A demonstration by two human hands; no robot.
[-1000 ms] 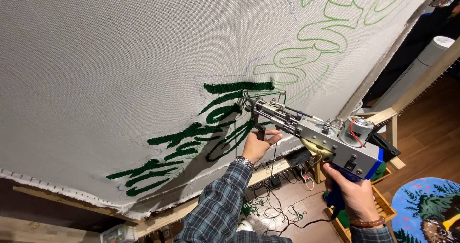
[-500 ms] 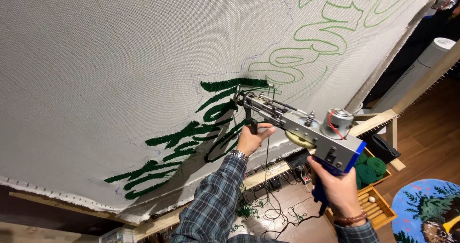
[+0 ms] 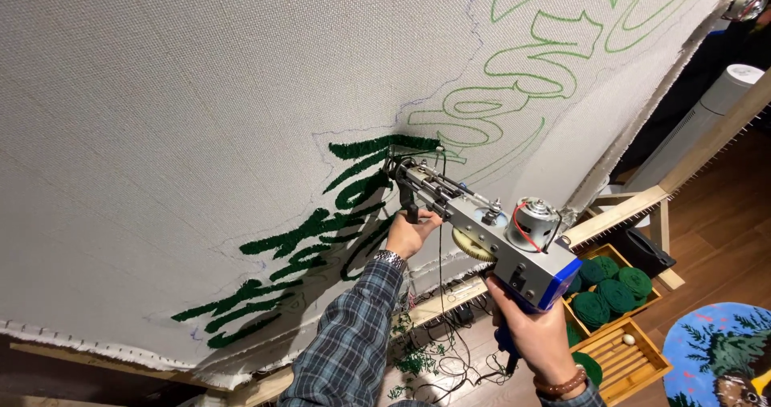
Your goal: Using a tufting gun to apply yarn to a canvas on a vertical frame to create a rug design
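A grey and blue tufting gun [image 3: 490, 230] points its needle into a large white cloth [image 3: 201, 118] stretched on a wooden frame. My left hand [image 3: 411, 232] grips the gun's black front handle, in a plaid sleeve with a wristwatch. My right hand [image 3: 534, 339] holds the blue rear grip low at the right. The needle tip touches the cloth at the top of a dark green tufted band [image 3: 321, 230]. Thin light green outlines [image 3: 546, 46] run across the cloth's upper right.
A wooden crate with dark green yarn balls [image 3: 614, 291] sits on the wood floor at the right. A finished colourful rug [image 3: 723, 359] lies at the bottom right corner. Cables and yarn scraps [image 3: 426, 355] lie below the frame. A white tube [image 3: 707, 118] leans behind the frame.
The gun and both hands have moved slightly left and up along the cloth. The needle stays pressed at the top of the dark green tufting.
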